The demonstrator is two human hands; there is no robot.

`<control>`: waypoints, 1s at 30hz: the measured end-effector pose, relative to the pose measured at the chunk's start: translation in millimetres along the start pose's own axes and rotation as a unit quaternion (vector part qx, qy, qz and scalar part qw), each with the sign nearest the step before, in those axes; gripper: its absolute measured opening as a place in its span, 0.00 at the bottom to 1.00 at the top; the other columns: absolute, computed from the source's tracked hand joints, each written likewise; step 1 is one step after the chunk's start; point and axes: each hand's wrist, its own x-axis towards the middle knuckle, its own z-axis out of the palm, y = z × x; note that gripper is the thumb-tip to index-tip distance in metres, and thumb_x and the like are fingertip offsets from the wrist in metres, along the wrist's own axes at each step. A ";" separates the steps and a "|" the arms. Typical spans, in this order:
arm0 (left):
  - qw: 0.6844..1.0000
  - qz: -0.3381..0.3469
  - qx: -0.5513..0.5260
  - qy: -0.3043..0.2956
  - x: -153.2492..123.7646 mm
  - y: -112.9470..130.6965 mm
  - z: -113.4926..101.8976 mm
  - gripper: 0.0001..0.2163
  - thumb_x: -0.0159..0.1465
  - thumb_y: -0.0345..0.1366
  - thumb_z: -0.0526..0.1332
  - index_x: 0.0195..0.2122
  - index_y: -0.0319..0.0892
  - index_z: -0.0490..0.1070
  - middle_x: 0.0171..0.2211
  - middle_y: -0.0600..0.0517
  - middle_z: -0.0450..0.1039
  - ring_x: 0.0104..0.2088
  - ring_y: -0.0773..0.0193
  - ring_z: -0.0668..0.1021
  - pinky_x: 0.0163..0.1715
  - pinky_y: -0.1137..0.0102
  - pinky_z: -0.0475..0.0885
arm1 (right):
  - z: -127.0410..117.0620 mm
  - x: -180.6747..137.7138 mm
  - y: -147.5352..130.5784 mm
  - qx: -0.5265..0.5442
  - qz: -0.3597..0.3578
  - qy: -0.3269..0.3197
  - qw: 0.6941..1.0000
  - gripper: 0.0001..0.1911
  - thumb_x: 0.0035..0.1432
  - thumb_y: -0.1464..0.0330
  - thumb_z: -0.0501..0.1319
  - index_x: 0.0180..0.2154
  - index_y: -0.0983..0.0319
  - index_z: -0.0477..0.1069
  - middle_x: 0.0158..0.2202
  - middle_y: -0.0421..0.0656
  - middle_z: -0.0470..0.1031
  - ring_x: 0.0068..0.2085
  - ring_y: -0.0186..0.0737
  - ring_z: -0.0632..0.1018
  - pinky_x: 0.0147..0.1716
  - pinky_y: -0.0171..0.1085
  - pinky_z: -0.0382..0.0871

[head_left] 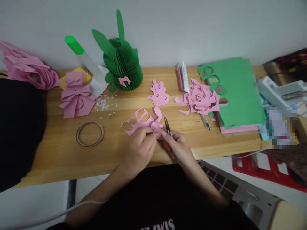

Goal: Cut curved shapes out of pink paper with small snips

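Note:
Between the fingertips of my left hand (141, 148) is a pink paper cutout (157, 123), a rounded piece with a long lobe pointing up. My right hand (179, 145) is wrapped round a pair of scissors (168, 126), their dark blades pointing away from me. Its thumb also meets the cutout's lower edge. Touching the left hand, a pink paper offcut (137, 124) with leaf-shaped holes lies flat on the wooden table. Farther back rest a small stack of pink cutouts (159, 93) and a larger heap of pink scraps (200, 97). The scissor handles are mostly hidden by my palm.
A green pleated paper figure (123, 64) with two long ears stands by the wall, near a green-capped glue bottle (82, 56). Green paper sheets (237, 92) lie to the right. A tape roll (89, 134), white bits (103, 103) and folded pink paper (78, 100) are at left.

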 end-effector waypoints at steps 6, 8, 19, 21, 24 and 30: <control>0.996 0.087 0.023 -0.008 2.4 9.3 7.4 0.05 0.65 0.27 0.60 0.40 0.40 0.74 0.33 0.50 0.75 0.34 0.64 0.76 0.33 0.70 0.71 | -18.7 2.6 -0.7 0.039 0.027 0.049 0.998 0.17 0.47 0.57 0.67 0.22 0.61 0.66 0.11 0.29 0.56 0.11 0.24 0.52 0.09 0.29 0.41; 0.993 0.095 0.051 -0.038 0.1 8.7 9.0 0.06 0.65 0.30 0.61 0.42 0.37 0.74 0.35 0.47 0.76 0.36 0.60 0.76 0.35 0.67 0.72 | -28.7 3.1 -2.3 0.023 0.010 0.089 0.996 0.15 0.45 0.58 0.68 0.24 0.61 0.68 0.11 0.29 0.57 0.12 0.24 0.53 0.09 0.29 0.41; 0.955 0.244 0.100 -0.136 -56.7 -6.3 -10.5 0.13 0.68 0.40 0.58 0.40 0.35 0.76 0.39 0.42 0.80 0.41 0.54 0.79 0.41 0.62 0.71 | -51.6 -0.6 -4.8 -0.023 -0.025 0.137 0.990 0.13 0.40 0.62 0.69 0.26 0.61 0.70 0.12 0.29 0.58 0.13 0.25 0.54 0.13 0.30 0.44; 0.951 0.268 0.094 -0.119 -65.4 -6.3 -15.1 0.07 0.66 0.33 0.60 0.38 0.36 0.75 0.37 0.44 0.81 0.39 0.57 0.79 0.40 0.63 0.71 | -51.1 -3.3 -3.8 -0.022 -0.025 0.140 0.990 0.13 0.40 0.63 0.69 0.26 0.61 0.69 0.12 0.29 0.59 0.12 0.24 0.54 0.13 0.30 0.43; 0.960 0.257 0.062 -0.091 -72.6 -3.6 -21.2 0.04 0.62 0.25 0.62 0.36 0.39 0.75 0.35 0.47 0.81 0.36 0.60 0.80 0.36 0.66 0.72 | -52.0 -9.9 -1.4 -0.018 -0.033 0.138 0.990 0.12 0.41 0.62 0.68 0.27 0.61 0.69 0.13 0.30 0.60 0.13 0.24 0.54 0.12 0.30 0.42; 0.940 -0.233 -0.251 -0.001 -68.6 -4.1 -34.1 0.02 0.59 0.30 0.65 0.34 0.42 0.76 0.33 0.51 0.80 0.36 0.63 0.81 0.40 0.68 0.75 | -56.1 -25.4 5.4 -0.007 -0.071 0.143 0.987 0.10 0.40 0.64 0.67 0.25 0.62 0.69 0.16 0.32 0.62 0.14 0.24 0.56 0.12 0.29 0.42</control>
